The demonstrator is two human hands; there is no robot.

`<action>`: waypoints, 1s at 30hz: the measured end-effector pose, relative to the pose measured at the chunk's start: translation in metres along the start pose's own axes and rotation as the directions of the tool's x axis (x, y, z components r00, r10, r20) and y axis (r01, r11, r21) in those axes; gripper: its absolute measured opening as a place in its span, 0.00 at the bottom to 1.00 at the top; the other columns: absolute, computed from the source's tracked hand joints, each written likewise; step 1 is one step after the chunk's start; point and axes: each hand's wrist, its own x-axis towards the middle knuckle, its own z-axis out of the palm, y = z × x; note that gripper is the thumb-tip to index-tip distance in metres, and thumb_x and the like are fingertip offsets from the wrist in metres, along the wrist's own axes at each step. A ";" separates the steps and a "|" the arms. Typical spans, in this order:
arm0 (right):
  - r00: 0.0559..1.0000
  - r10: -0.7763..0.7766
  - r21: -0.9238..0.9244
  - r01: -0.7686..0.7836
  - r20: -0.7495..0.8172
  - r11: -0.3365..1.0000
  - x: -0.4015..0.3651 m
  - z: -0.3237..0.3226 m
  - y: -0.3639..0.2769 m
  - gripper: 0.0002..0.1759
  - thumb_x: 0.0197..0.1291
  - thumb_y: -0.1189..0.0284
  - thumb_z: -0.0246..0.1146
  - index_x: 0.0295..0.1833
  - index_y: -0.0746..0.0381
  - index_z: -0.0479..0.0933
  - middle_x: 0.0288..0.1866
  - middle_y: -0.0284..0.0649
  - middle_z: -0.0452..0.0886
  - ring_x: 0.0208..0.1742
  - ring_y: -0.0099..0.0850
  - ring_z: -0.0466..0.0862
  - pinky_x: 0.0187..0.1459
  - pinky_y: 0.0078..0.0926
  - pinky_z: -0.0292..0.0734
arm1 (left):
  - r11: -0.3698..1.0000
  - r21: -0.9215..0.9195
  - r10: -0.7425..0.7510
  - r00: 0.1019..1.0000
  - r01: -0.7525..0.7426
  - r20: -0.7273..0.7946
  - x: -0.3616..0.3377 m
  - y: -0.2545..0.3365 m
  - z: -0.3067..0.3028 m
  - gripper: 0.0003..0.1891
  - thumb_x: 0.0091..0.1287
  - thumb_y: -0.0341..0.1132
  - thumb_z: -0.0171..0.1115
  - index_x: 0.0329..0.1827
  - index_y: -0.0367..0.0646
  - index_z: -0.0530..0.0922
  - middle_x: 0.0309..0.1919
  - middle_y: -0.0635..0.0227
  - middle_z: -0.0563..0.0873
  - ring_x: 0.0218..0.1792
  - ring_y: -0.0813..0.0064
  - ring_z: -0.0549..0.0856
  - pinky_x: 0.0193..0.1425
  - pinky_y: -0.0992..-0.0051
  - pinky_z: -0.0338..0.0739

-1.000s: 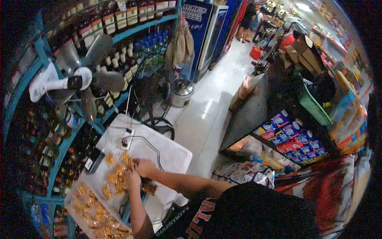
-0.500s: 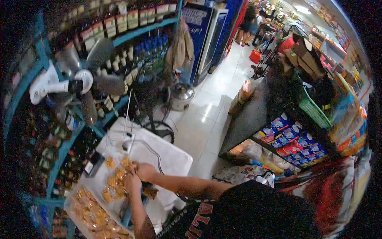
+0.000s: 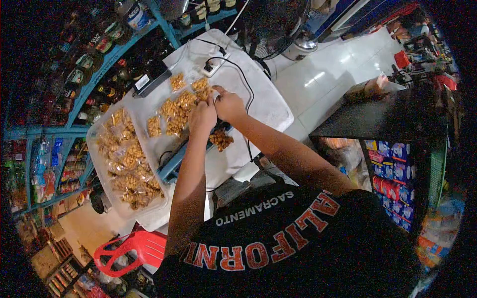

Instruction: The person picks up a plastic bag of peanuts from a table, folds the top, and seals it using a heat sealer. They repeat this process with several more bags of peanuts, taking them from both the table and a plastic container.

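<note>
With left hand [image 3: 202,117] and right hand [image 3: 230,106] together, we pinch what looks like 1 bag's [image 3: 200,86] edge at the desk [image 3: 271,107], beside other bags [image 3: 174,111] and near a filled tub [image 3: 94,151], the next move calling for steady fingers.
</note>
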 end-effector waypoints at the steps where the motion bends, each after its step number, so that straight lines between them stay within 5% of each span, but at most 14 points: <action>1: 1.000 0.001 0.001 -0.001 0.005 1.000 0.000 -0.001 0.000 0.20 0.50 0.70 0.48 0.52 0.52 0.70 0.24 0.54 0.77 0.28 0.50 0.78 0.32 0.44 0.73 | 1.000 0.002 -0.003 1.000 0.003 0.000 -0.006 0.006 -0.008 0.27 0.65 0.51 0.32 0.44 0.37 0.74 0.42 0.46 0.77 0.44 0.48 0.76 0.50 0.56 0.68; 6: 1.000 -0.018 0.008 0.018 0.015 1.000 0.000 -0.005 -0.001 0.20 0.50 0.70 0.49 0.51 0.53 0.70 0.25 0.55 0.77 0.29 0.50 0.78 0.33 0.44 0.73 | 0.951 0.247 0.199 0.979 -0.185 -0.036 -0.019 0.013 -0.021 0.17 0.65 0.39 0.35 0.53 0.47 0.67 0.38 0.53 0.79 0.39 0.55 0.79 0.45 0.60 0.72; 9: 1.000 -0.009 0.029 0.009 0.014 1.000 0.001 0.001 0.003 0.20 0.49 0.70 0.49 0.51 0.54 0.70 0.25 0.55 0.77 0.29 0.50 0.78 0.33 0.44 0.73 | 0.952 0.259 0.162 0.987 -0.161 0.019 -0.017 0.014 -0.021 0.17 0.66 0.40 0.35 0.52 0.46 0.67 0.40 0.54 0.78 0.40 0.55 0.79 0.45 0.59 0.72; 12: 1.000 0.006 0.023 -0.007 0.021 1.000 0.002 0.002 0.003 0.20 0.49 0.71 0.49 0.51 0.54 0.70 0.25 0.55 0.77 0.29 0.50 0.78 0.34 0.43 0.73 | 0.989 0.143 0.030 0.997 -0.040 0.071 -0.027 0.028 -0.041 0.17 0.66 0.41 0.34 0.52 0.46 0.68 0.41 0.53 0.78 0.41 0.55 0.79 0.45 0.59 0.72; 15: 0.999 0.017 0.027 -0.018 0.028 0.999 0.002 0.000 0.001 0.19 0.50 0.71 0.49 0.51 0.54 0.70 0.26 0.55 0.77 0.29 0.50 0.78 0.34 0.43 0.73 | 0.958 0.236 0.181 0.982 -0.164 -0.053 -0.020 0.014 -0.021 0.19 0.67 0.42 0.31 0.52 0.47 0.68 0.41 0.52 0.78 0.41 0.55 0.79 0.46 0.60 0.71; 19: 0.999 -0.026 0.022 0.026 -0.022 0.999 0.001 0.003 0.004 0.19 0.50 0.71 0.48 0.50 0.52 0.70 0.26 0.55 0.77 0.30 0.50 0.78 0.34 0.43 0.74 | 0.979 0.122 0.175 0.983 -0.166 -0.064 -0.010 0.005 -0.007 0.23 0.67 0.47 0.29 0.49 0.42 0.70 0.41 0.50 0.78 0.42 0.53 0.78 0.48 0.59 0.70; 24: 1.000 0.000 -0.005 0.000 -0.012 1.000 0.001 0.004 0.002 0.18 0.50 0.71 0.49 0.49 0.52 0.71 0.25 0.54 0.77 0.29 0.49 0.78 0.33 0.44 0.73 | 0.999 -0.051 -0.009 0.998 0.005 -0.065 -0.004 0.002 0.001 0.33 0.65 0.55 0.29 0.37 0.31 0.75 0.40 0.42 0.77 0.44 0.49 0.76 0.52 0.59 0.67; 30: 0.999 -0.009 0.011 0.009 -0.041 1.000 0.002 0.006 0.004 0.18 0.49 0.71 0.49 0.48 0.53 0.72 0.25 0.53 0.77 0.28 0.48 0.79 0.32 0.44 0.73 | 0.999 -0.001 0.043 0.996 -0.044 -0.072 0.000 -0.002 0.004 0.31 0.65 0.53 0.30 0.40 0.33 0.75 0.40 0.43 0.77 0.43 0.49 0.77 0.51 0.58 0.67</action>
